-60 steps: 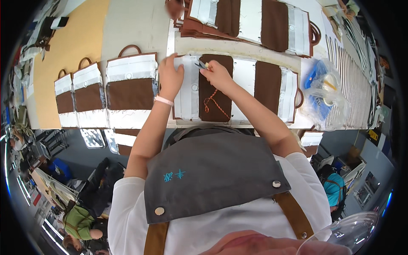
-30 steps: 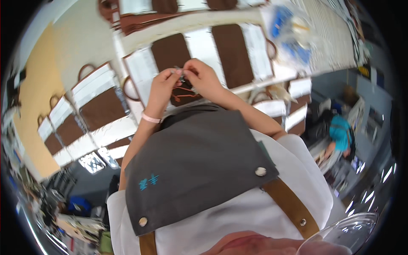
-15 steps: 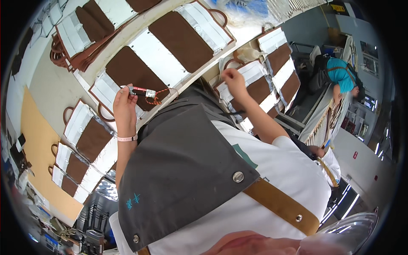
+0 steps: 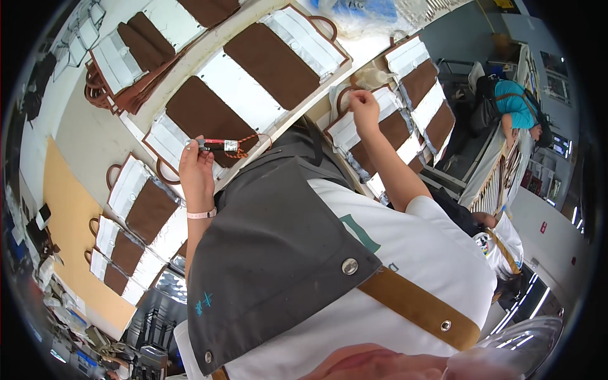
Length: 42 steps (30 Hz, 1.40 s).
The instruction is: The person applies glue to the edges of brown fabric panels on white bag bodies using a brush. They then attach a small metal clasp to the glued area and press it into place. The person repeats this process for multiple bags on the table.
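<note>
My left hand [image 4: 197,166] is closed around a slim red-and-black tool [image 4: 215,145] with a pale tip, a white label and an orange-and-black cord [image 4: 240,149] at its end. It hovers over the near-left end of a long brown-and-white bag panel [image 4: 272,60] on the table. To the right, my right hand [image 4: 365,109] is raised with its fingertips pinched together, beside the brown handle [image 4: 344,98] of another bag panel [image 4: 382,136]. Whether anything small is between those fingertips cannot be seen.
A stack of brown bag pieces [image 4: 123,60] lies at the far left. More panels [image 4: 149,206] spread along the left, and another panel [image 4: 418,85] lies at right. Clear plastic wrap [image 4: 380,16] sits at the back. A person in a teal shirt [image 4: 516,104] bends over at right.
The whole view has shifted slightly. The tool in my left hand has rolled, showing more red. My right hand stays pinched, a little nearer the panel's handle.
</note>
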Motion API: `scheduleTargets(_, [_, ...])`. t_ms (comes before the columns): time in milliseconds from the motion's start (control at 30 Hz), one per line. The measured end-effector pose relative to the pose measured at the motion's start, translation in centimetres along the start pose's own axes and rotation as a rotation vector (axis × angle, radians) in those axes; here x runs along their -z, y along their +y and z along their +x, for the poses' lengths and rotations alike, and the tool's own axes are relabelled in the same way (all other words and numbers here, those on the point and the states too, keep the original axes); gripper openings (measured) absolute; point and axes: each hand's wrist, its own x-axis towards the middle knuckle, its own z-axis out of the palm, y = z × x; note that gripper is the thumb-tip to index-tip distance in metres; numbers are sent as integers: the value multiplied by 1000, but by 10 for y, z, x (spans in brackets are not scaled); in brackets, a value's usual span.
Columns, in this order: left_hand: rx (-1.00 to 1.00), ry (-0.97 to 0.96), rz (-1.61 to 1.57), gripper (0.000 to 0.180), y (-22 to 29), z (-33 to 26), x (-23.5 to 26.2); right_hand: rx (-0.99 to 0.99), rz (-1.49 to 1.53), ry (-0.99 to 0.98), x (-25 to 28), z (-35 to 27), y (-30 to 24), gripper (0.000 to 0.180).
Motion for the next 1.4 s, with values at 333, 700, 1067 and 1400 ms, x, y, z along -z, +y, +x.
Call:
scheduleTargets(333, [16,-37,-12,19,-3,6,4,271,-64,397,43,41,-4,12])
scheduleTargets(700, [6,-33,-1,20,-2,9,1,190,-29,404,39,40,-14,13])
scheduleTargets(1067, [22,-28,6,22,-6,11,-4,274,47,345,41,40,-13,21])
scheduleTargets(1400, [-8,-74,16,20,-22,22,4,404,-57,-355,-51,-50,-63,9])
